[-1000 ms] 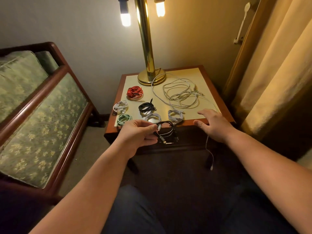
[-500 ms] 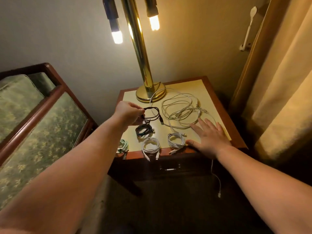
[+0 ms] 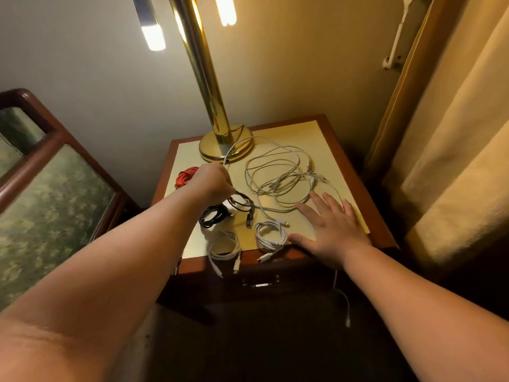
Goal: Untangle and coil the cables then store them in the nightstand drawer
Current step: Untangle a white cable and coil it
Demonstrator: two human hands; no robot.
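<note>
Cables: several coiled bundles (image 3: 271,234) at nightstand (image 3: 384,238) six o'clock; loose white tangle (image 3: 278,177) at three, uncoiled. Left hand (image 3: 214,180) pinched on dark coil (image 3: 242,205); right hand (image 3: 330,230) flat, splayed. Drawer (image 3: 261,285) shut, nothing stored.

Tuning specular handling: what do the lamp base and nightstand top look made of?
Lamp base: polished brass-look metal, mirror-like glare and reflections; plating or solid, can't tell. Nightstand: reddish-brown wood-look rim, satin sheen; the pale yellow inset looks smooth, laminate or paper, unclear.
</note>
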